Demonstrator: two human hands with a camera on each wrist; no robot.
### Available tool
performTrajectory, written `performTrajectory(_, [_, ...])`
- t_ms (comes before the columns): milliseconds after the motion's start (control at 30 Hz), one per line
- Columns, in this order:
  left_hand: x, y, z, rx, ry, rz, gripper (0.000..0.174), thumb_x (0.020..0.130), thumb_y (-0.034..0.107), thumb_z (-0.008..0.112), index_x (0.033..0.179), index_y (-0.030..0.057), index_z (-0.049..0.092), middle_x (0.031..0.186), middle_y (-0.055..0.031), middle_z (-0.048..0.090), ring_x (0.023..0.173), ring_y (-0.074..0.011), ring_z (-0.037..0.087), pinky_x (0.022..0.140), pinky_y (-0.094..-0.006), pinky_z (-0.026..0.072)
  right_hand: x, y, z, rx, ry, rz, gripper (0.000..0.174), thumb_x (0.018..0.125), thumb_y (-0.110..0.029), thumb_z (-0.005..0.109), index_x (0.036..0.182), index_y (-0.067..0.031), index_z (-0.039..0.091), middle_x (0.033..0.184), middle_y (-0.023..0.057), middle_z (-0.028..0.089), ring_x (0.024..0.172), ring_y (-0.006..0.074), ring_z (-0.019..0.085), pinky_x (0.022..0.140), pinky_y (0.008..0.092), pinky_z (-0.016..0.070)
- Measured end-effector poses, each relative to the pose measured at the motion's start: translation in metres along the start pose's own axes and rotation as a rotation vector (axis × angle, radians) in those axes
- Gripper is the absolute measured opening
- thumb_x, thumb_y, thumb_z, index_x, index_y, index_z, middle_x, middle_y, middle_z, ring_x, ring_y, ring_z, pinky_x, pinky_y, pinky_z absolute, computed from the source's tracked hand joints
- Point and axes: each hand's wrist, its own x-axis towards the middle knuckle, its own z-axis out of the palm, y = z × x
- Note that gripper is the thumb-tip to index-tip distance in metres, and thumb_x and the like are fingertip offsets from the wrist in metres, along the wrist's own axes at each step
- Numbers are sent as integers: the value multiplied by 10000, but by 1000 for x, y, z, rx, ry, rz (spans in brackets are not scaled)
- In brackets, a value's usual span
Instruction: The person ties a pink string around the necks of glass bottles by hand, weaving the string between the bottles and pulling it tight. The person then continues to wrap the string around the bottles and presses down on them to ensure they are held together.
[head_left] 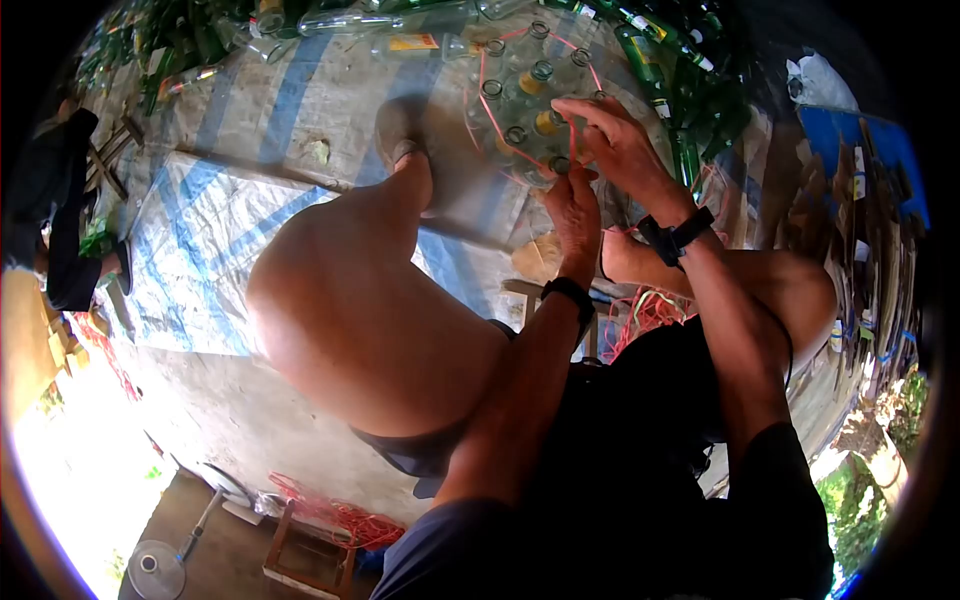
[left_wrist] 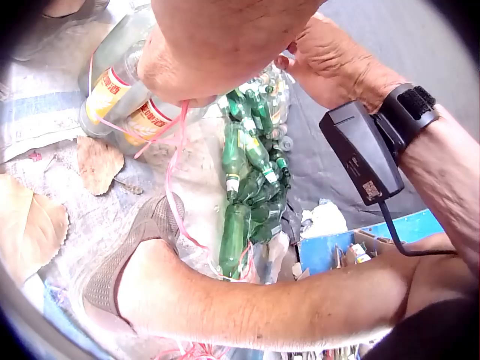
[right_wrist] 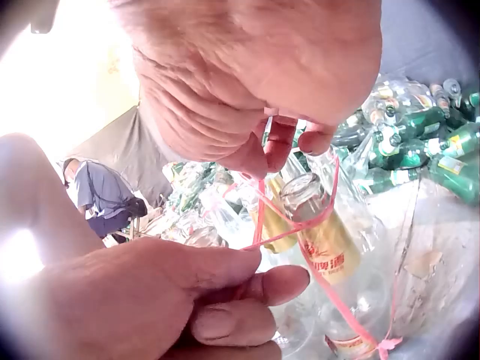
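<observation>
The likeliest trouble is the thin pink plastic string slipping: if its crossing loosens, or tension rises on one side only, the loop could ride up the smooth necks, and the upright clear glass bottles might lean, knock together or topple. Pulling too hard could snap it.

The left hand pinches the string at the cluster's near edge; the right hand is just beyond it, to the right, fingers bent near a strand, though whether they grip it I cannot tell.

The bottles stand bunched inside the loop, some with yellow labels; their mouths look uncapped, and no liquid is discernible. On the far right, green glass bottles lie heaped on their sides, contents unclear. More clear bottles lie at the far side of the blue-and-white striped sheet.
</observation>
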Motion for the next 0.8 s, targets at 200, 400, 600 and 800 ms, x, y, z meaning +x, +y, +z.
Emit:
performTrajectory(200, [-6, -7, 9, -71, 12, 24, 443, 993, 341, 473, 854, -25, 679, 691, -38, 583, 629, -110, 492, 580, -299, 400, 10, 0, -8, -390, -45, -205, 392, 887, -14, 523, 1260, -85, 625, 1232, 116, 637, 1111, 270, 600, 1033, 397, 430])
performTrajectory(400, [-4, -5, 9, -96, 8, 54, 441, 990, 344, 479, 820, -21, 660, 664, -31, 566, 608, -107, 484, 560, -295, 381, 21, 4, -6, -558, -8, -466, 409, 760, 39, 610, 1158, -42, 654, 1070, 81, 673, 1027, 276, 592, 934, 359, 476])
performTrajectory(600, [-2, -4, 6, -90, 0, 22, 456, 979, 362, 489, 795, -20, 657, 635, -25, 545, 590, -109, 473, 544, -300, 361, 30, -2, -6, -557, -63, -449, 363, 772, 9, 638, 1132, -36, 655, 1038, 94, 666, 1008, 291, 589, 907, 358, 493])
performTrajectory(800, [1, -3, 2, -87, -9, 17, 461, 971, 370, 492, 781, -17, 655, 628, -28, 539, 580, -112, 467, 541, -300, 357, 31, -1, -2, -522, -85, -435, 394, 777, -6, 620, 1170, -10, 632, 1065, 145, 648, 1028, 321, 601, 958, 406, 468])
